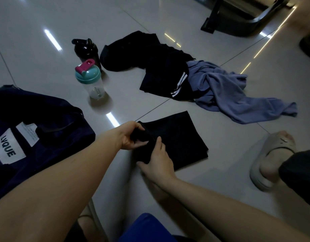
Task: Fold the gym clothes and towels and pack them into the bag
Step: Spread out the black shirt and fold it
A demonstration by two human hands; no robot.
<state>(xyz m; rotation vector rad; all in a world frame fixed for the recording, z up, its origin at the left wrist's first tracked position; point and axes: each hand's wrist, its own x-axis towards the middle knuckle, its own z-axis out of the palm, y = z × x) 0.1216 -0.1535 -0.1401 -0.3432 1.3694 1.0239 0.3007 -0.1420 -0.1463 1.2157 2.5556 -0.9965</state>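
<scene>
A folded black garment (180,142), laid on the floor (220,154) near the bag (46,119), is gripped at its bunched left corner by the curled fingers of the left hand (131,137) and the right hand (158,158), with loose clothes (168,67) heaped beyond.

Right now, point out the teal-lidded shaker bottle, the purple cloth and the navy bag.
teal-lidded shaker bottle (97,88), head view, on its clear body.
purple cloth (218,89), head view, on its bunched middle.
navy bag (51,117), head view, on the fabric above its labels.
</scene>
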